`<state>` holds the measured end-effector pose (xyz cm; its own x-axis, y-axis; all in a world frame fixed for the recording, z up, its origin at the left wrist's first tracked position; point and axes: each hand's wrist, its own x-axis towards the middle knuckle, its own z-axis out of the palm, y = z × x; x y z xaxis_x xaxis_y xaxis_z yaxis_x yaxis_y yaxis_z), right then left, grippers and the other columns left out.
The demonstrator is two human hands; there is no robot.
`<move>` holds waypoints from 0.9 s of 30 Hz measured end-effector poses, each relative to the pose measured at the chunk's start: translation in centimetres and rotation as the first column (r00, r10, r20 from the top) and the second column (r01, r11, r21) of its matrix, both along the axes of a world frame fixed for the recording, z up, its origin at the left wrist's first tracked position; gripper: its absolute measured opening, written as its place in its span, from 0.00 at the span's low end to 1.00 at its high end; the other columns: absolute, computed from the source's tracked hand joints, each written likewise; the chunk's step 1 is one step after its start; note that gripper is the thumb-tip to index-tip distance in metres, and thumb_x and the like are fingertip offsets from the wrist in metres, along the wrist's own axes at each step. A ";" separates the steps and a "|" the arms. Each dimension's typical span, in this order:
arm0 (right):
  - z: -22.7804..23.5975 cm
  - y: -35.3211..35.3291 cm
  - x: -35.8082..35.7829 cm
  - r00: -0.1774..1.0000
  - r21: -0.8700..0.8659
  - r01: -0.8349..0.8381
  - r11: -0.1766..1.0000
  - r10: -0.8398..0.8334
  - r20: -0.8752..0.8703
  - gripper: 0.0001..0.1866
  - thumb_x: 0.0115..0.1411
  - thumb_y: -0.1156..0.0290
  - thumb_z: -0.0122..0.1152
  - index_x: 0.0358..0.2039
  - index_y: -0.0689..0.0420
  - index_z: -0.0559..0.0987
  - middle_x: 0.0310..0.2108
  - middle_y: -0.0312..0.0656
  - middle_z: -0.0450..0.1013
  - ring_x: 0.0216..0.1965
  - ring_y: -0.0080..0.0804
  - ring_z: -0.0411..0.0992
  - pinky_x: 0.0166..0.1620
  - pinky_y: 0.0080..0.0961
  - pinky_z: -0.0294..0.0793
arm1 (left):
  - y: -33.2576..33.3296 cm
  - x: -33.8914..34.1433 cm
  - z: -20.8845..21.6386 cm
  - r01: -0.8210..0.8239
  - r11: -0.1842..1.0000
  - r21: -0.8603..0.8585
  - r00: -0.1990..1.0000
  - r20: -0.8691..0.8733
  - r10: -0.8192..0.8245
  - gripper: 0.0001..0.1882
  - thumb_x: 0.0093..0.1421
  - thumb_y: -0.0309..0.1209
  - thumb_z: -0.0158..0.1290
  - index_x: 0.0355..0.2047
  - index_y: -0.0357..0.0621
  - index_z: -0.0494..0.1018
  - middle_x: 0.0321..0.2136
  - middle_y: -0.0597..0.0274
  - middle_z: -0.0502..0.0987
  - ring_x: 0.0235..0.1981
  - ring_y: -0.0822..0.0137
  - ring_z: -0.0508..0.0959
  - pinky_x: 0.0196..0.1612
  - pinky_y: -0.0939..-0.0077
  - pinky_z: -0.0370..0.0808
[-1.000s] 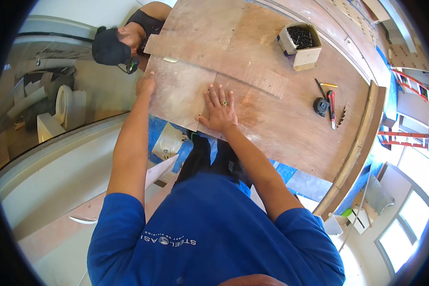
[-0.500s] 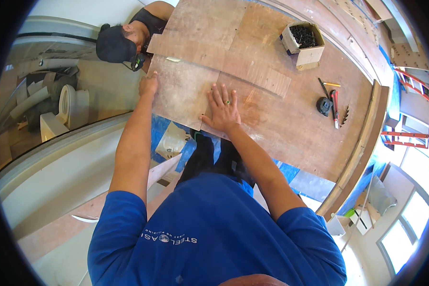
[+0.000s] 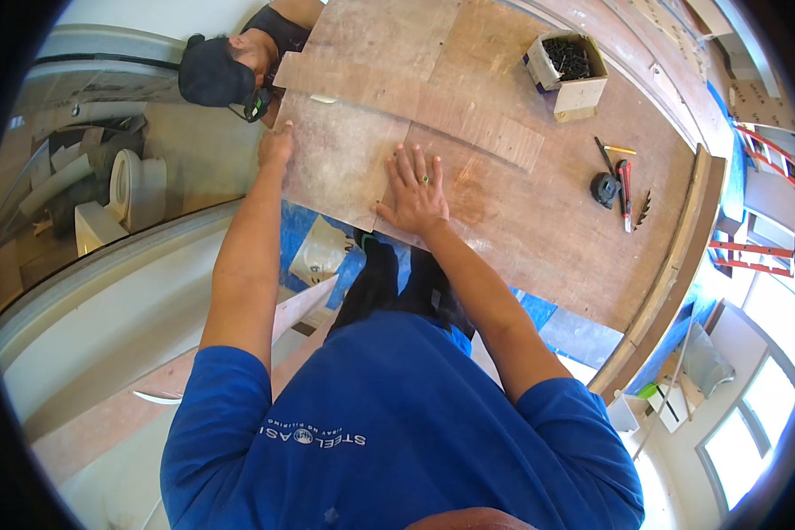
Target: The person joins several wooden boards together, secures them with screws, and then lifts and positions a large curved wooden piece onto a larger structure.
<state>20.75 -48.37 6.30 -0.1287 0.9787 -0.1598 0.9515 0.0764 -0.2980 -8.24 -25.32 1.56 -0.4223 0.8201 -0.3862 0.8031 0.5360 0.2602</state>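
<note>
My left hand (image 3: 276,144) is closed on the left edge of a pale plywood sheet (image 3: 336,163); some of its fingers are hidden. Lying flat with fingers spread, my right hand (image 3: 417,193) presses on the wood by the seam at that sheet's right side and wears a ring. Beyond both hands a long, narrow plywood strip (image 3: 468,128) lies across the surface. A small pale piece (image 3: 323,99) sits at the strip's near edge, close to the left corner.
On the plywood tabletop (image 3: 539,230) stand an open box of black screws (image 3: 570,75), a tape measure (image 3: 604,189), a red utility knife (image 3: 625,194), a pencil (image 3: 621,149) and a toothed blade piece (image 3: 645,210). A capped person (image 3: 216,75) leans in at far left. A toilet (image 3: 125,190) stands behind glass.
The view has shifted slightly. My left hand has stayed at the board's edge and my right hand flat on the wood. The person at far left still leans there.
</note>
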 end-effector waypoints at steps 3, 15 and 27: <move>0.1 -0.1 0.1 1.000 -0.020 0.003 1.000 -0.002 0.017 0.52 0.63 0.26 0.41 0.76 0.51 0.55 0.79 0.44 0.40 0.79 0.50 0.34 0.74 0.64 0.35 | -0.1 1.0 0.9 0.011 1.000 -0.019 1.000 -0.010 -0.011 0.39 0.66 0.61 0.49 0.61 0.39 0.70 0.61 0.43 0.74 0.61 0.43 0.74 0.62 0.50 0.70; -0.1 0.1 0.1 1.000 -0.009 -0.001 1.000 0.001 -0.008 0.52 0.62 0.26 0.41 0.76 0.52 0.56 0.79 0.44 0.40 0.79 0.50 0.34 0.74 0.65 0.34 | -0.2 1.1 1.6 -0.002 1.000 -0.014 1.000 0.005 0.003 0.40 0.66 0.61 0.49 0.63 0.39 0.69 0.61 0.42 0.73 0.62 0.43 0.73 0.63 0.52 0.69; -0.2 0.1 0.1 1.000 -0.038 -0.009 0.999 0.009 0.001 0.52 0.63 0.26 0.41 0.76 0.51 0.54 0.80 0.44 0.38 0.79 0.50 0.33 0.74 0.64 0.33 | -0.6 1.8 2.6 -0.030 1.000 -0.006 0.999 0.036 0.030 0.38 0.66 0.59 0.51 0.62 0.39 0.70 0.61 0.43 0.74 0.62 0.44 0.73 0.63 0.53 0.70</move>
